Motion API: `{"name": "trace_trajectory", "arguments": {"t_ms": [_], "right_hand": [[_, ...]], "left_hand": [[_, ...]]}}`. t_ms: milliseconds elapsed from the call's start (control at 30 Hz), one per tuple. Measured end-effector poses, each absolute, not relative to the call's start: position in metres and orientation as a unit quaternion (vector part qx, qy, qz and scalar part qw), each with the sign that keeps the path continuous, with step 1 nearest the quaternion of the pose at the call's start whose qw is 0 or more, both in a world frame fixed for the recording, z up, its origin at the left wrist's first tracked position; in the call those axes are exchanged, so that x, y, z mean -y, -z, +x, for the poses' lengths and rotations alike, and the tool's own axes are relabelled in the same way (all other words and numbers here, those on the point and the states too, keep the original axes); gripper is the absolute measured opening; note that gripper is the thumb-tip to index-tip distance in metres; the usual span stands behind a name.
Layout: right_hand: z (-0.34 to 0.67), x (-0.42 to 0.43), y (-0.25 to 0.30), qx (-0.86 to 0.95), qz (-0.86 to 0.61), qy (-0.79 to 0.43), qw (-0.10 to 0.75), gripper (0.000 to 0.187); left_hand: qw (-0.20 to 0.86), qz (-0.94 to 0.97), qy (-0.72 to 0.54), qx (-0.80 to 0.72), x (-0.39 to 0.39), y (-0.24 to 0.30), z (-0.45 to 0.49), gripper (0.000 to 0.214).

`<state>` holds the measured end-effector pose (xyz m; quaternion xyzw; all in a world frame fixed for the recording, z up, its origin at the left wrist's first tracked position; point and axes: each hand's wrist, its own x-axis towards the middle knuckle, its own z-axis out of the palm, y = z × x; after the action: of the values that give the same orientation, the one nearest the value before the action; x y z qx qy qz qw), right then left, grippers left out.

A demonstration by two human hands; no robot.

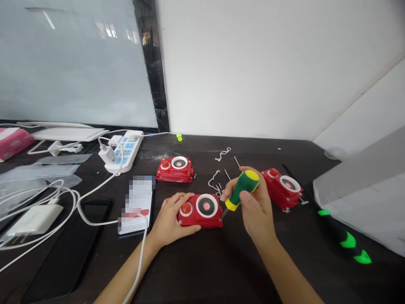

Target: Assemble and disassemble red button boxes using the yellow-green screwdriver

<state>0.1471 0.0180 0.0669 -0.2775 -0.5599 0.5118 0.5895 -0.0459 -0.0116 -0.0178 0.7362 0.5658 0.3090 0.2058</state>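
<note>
A stubby green-and-yellow screwdriver, clamped in the fingers of the right hand, slants down and leftward, its tip at the near right corner of the red box on the dark surface. The left hand, fingers wrapped over the box's left end, pins it directly before the person.

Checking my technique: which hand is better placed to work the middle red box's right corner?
Right. The right hand grips the screwdriver, tip at that corner of the red box; the left hand holds its left end, probably steadying it.
</note>
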Motion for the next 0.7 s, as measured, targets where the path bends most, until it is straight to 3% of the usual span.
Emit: {"name": "trace_trajectory", "arguments": {"t_ms": [167,467,700], "right_hand": [[0.142,-0.017,-0.065,0.538,-0.31,-0.493,0.61,0.013],[0.141,-0.017,-0.069,0.522,-0.282,-0.541,0.596,0.029],[0.146,-0.016,-0.074,0.507,-0.255,-0.54,0.621,0.029]], "left_hand": [[0.209,0.738,-0.302,-0.567,0.011,0.017,-0.045,0.072],[0.214,0.734,-0.3,-0.571,0.011,0.016,-0.046,0.072],[0.208,0.732,-0.308,-0.571,0.012,0.017,-0.046,0.071]]}}
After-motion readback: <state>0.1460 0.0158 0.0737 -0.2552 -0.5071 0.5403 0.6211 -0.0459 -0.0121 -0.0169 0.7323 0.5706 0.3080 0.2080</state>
